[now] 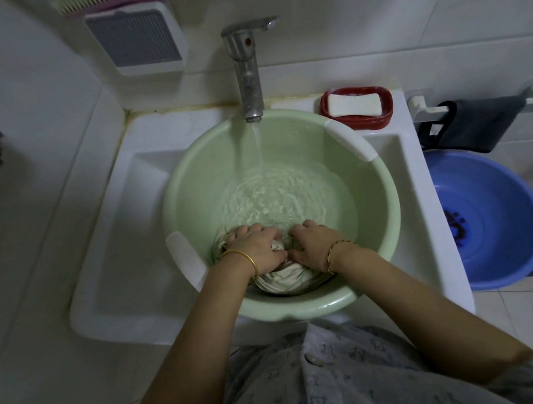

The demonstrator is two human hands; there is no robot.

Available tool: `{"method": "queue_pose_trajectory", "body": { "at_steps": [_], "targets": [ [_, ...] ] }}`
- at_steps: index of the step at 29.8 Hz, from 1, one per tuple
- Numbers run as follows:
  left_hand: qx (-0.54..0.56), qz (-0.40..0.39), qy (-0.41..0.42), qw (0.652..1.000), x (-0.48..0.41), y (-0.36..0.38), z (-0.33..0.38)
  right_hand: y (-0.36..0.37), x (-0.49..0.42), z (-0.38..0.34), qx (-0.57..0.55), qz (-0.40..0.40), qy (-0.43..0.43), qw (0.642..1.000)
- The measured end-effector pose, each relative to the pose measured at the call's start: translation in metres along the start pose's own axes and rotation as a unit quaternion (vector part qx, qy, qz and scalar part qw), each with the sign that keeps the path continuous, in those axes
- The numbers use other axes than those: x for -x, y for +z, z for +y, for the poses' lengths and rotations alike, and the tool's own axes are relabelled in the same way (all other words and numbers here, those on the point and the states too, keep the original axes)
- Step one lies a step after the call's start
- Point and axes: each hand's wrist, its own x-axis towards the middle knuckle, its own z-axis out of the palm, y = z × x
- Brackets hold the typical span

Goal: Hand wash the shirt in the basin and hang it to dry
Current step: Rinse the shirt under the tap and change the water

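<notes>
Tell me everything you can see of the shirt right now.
The shirt is a cream-white cloth, wet and bunched into a wad, with no collar or sleeves discernible. It lies in the near side of the pale green basin, partly in water. The left hand and right hand both grip it from above.

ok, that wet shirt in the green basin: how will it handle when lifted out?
Probably floppy: the shirt bunches in folds under the left hand and right hand. Likely heavy for its size and dripping, since it sits in water in the green basin with the tap running. Soaked cloth may sag between grips.
</notes>
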Motion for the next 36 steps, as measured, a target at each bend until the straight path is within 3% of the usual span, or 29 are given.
{"method": "queue_pose_trajectory", "body": {
  "at_steps": [36],
  "targets": [
    [0.000,0.001,0.000,1.000,-0.0029,0.0027,-0.0017,-0.0001,-0.0004,-0.0002,0.001,-0.002,-0.002,1.000]
  ]
}}
